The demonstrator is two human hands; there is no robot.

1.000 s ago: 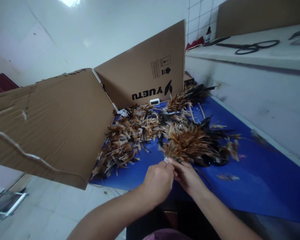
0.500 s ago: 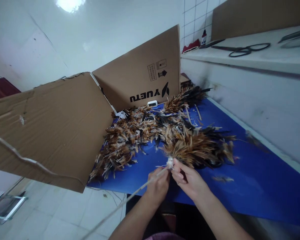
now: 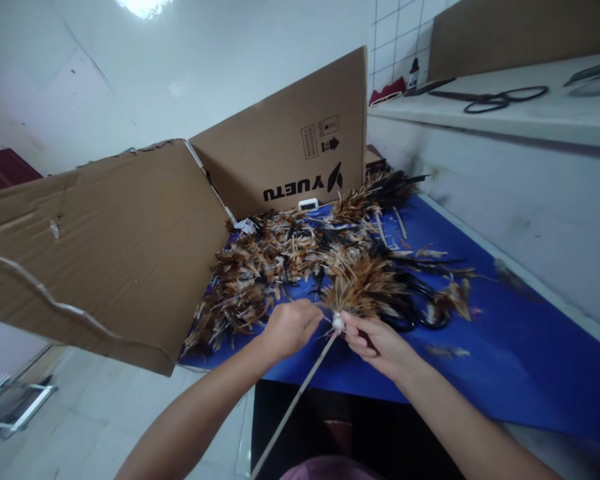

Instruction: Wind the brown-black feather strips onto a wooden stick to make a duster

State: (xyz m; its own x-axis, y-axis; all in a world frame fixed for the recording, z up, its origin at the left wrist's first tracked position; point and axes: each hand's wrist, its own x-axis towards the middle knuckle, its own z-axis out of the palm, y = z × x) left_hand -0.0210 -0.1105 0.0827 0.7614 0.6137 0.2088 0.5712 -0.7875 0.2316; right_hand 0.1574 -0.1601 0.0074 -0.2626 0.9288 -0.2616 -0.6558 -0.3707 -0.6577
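Observation:
A feather duster [image 3: 363, 283] lies across the front of the blue table, its brown and black feathers fanning away from me. Its thin stick [image 3: 300, 393] slants down toward my body. My right hand [image 3: 375, 343] pinches the duster at the white bound base [image 3: 337, 322] of the feathers, thumb and fingers closed. Just left of that base, my left hand [image 3: 293, 327] is closed in a pinch. A thin pale strand [image 3: 325, 316] runs between it and the binding; whether this is thread or a quill I cannot tell.
Loose feathers [image 3: 265, 267] cover the blue table [image 3: 510, 360]. Black loop handles [image 3: 433, 317] show beside the duster. A feather bundle [image 3: 375, 193] lies at the back. Cardboard panels [image 3: 280, 147] stand left and behind. Black scissors [image 3: 495, 99] rest on a white shelf [image 3: 530, 120].
My left hand has let go of the stick and moved up and left, now closed beside the binding. My right hand stays at the binding. The stick has swung steeper.

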